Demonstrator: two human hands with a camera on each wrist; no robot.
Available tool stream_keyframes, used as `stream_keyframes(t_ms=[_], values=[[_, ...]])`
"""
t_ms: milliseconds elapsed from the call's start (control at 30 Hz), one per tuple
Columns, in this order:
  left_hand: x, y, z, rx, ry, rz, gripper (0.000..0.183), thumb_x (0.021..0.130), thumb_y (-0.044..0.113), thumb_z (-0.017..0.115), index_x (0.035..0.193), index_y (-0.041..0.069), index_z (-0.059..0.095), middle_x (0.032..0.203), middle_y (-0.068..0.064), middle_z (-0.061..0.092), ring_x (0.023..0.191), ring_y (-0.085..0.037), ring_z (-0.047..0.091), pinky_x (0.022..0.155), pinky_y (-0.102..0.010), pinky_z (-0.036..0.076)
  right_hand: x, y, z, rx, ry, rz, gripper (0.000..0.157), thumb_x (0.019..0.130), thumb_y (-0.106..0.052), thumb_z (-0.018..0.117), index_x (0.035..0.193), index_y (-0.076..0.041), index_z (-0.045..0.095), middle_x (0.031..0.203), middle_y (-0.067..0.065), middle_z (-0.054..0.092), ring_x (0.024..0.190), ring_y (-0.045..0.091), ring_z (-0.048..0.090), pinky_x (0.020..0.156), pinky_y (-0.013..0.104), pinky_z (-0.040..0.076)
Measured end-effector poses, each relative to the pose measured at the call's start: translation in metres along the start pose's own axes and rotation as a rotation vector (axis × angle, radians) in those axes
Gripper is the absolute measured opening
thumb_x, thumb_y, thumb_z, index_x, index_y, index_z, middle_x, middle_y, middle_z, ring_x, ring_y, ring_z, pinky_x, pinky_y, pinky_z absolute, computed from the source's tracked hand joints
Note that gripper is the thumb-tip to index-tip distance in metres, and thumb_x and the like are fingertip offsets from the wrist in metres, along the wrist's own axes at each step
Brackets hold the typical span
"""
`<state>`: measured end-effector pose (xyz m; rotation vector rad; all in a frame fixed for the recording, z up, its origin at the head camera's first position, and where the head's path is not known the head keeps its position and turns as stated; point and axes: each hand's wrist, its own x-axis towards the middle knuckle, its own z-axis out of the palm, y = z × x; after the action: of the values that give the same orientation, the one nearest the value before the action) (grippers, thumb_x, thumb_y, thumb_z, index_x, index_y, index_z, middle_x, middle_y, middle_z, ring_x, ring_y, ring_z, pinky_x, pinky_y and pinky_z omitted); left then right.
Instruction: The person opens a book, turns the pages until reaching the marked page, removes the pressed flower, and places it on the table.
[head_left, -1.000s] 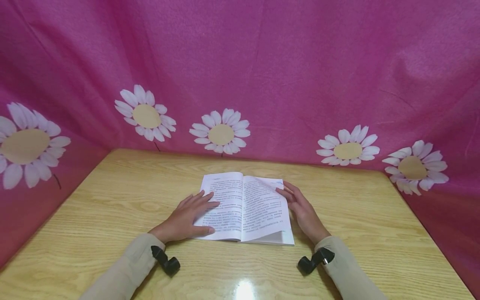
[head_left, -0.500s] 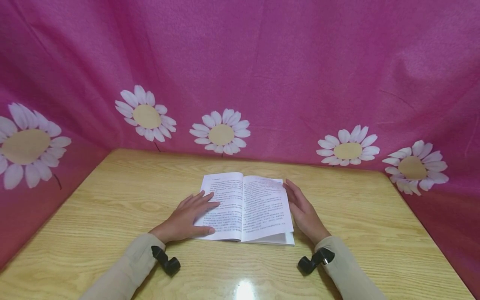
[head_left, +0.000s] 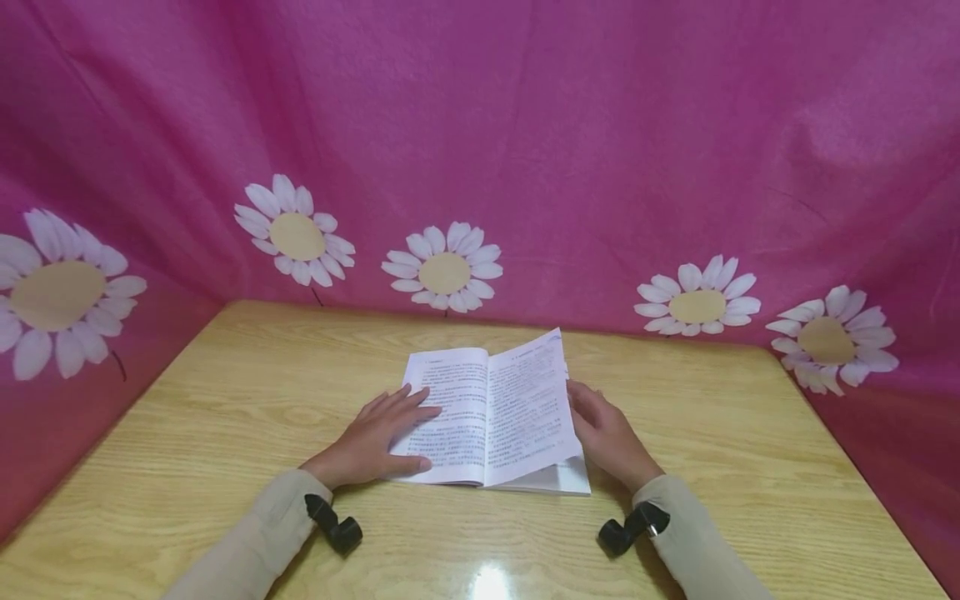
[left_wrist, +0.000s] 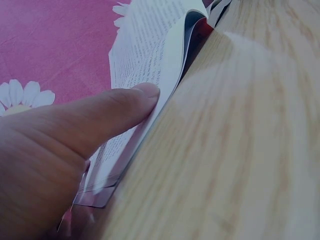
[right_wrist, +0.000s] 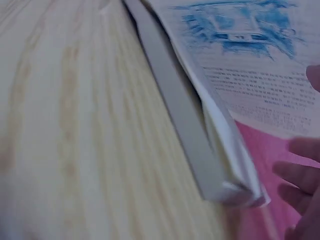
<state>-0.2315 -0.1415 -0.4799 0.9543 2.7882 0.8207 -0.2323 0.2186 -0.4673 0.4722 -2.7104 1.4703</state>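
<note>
An open paperback book [head_left: 450,433] lies on the wooden table, its printed pages facing up. My left hand [head_left: 367,442] rests on the left page with fingers spread, and the left wrist view shows its thumb [left_wrist: 120,107] along the page's near edge. On the right side one leaf [head_left: 528,408] stands raised at a slant off the pages beneath. My right hand [head_left: 611,437] is at that leaf's outer edge, its fingertips partly hidden behind the paper. In the right wrist view, its loosely bent fingers [right_wrist: 300,175] show beside the leaf's underside, which carries a blue picture [right_wrist: 237,27].
The wooden table [head_left: 480,542] spreads around the book. A magenta curtain [head_left: 570,167] with white daisies hangs along the back and sides. Each sleeve has a black camera mount [head_left: 633,527] at the wrist.
The right leaf has lifted, its far corner now raised above the book. My right hand has shifted slightly nearer, its fingers drawn in behind the leaf's edge. My left hand stays on the left page.
</note>
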Motion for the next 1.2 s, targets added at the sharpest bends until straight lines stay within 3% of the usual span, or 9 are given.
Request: stream_keyframes(t_ms=[100,200,400,533,700,900,1033,1200], values=[[0.000,0.001,0.000,0.000,0.006,0.005,0.076,0.083,0.060,0.064,0.146,0.024,0.043,0.159,-0.002,0.024,0.147,-0.029,0.010,0.116,-0.051,0.005,0.000,-0.008,0.003,-0.081,-0.022,-0.082,0.044,0.100,-0.026,0.052,0.141,-0.010,0.050,0.143,0.009,0.050,0.137,0.027,0.039,0.117,0.053,0.003],[0.000,0.001,0.000,-0.005,0.007,0.004,0.076,0.083,0.060,0.064,0.146,0.024,0.043,0.159,-0.003,0.023,0.147,-0.029,0.010,0.116,-0.052,0.005,-0.001,-0.015,0.008,-0.119,-0.052,-0.150,0.039,0.098,-0.021,0.054,0.136,-0.012,0.056,0.137,0.006,0.056,0.133,0.025,0.045,0.115,0.057,0.003],[0.000,0.001,0.000,-0.008,0.005,-0.004,0.076,0.082,0.060,0.064,0.146,0.026,0.043,0.159,-0.002,0.022,0.148,-0.028,0.009,0.116,-0.052,0.005,-0.004,-0.027,0.020,-0.106,-0.121,-0.220,0.034,0.097,-0.024,0.058,0.130,-0.020,0.060,0.132,-0.002,0.060,0.130,0.019,0.049,0.115,0.058,0.002],[0.000,0.001,0.000,-0.016,0.004,-0.006,0.076,0.082,0.059,0.065,0.146,0.026,0.043,0.160,-0.001,0.021,0.148,-0.026,0.009,0.116,-0.050,0.005,-0.009,-0.034,0.028,-0.090,-0.134,-0.258,0.035,0.096,-0.025,0.059,0.131,-0.017,0.060,0.131,-0.002,0.061,0.127,0.017,0.051,0.115,0.057,0.004],[0.000,0.003,-0.001,-0.021,-0.003,-0.025,0.076,0.082,0.059,0.065,0.147,0.026,0.042,0.161,-0.001,0.018,0.148,-0.025,0.008,0.117,-0.050,0.004,-0.013,-0.042,0.038,-0.106,-0.149,-0.267,0.040,0.098,-0.029,0.056,0.133,-0.010,0.057,0.131,-0.001,0.060,0.129,0.018,0.049,0.116,0.054,0.007],[0.000,0.002,0.000,-0.023,0.001,-0.031,0.075,0.083,0.060,0.064,0.146,0.027,0.043,0.161,-0.004,0.017,0.148,-0.026,0.010,0.116,-0.052,0.005,-0.019,-0.048,0.046,-0.107,-0.180,-0.172,0.049,0.098,-0.046,0.050,0.143,-0.027,0.047,0.142,-0.010,0.050,0.141,0.026,0.030,0.117,0.048,0.009],[0.000,0.000,0.001,-0.030,0.019,-0.018,0.061,0.092,0.054,0.054,0.146,0.027,0.044,0.160,-0.004,0.020,0.147,-0.026,0.011,0.116,-0.051,0.005,-0.021,-0.051,0.049,-0.100,-0.198,-0.153,0.051,0.098,-0.048,0.050,0.145,-0.029,0.043,0.146,-0.009,0.045,0.144,0.034,0.022,0.117,0.049,0.010],[0.002,0.002,-0.001,-0.147,0.056,-0.058,0.052,0.105,0.046,0.025,0.149,0.022,0.039,0.158,-0.002,0.025,0.147,-0.026,0.014,0.116,-0.051,0.006,-0.020,-0.051,0.053,-0.090,-0.210,-0.239,0.053,0.099,-0.039,0.052,0.147,-0.020,0.041,0.146,-0.001,0.046,0.140,0.022,0.034,0.117,0.050,0.009]])
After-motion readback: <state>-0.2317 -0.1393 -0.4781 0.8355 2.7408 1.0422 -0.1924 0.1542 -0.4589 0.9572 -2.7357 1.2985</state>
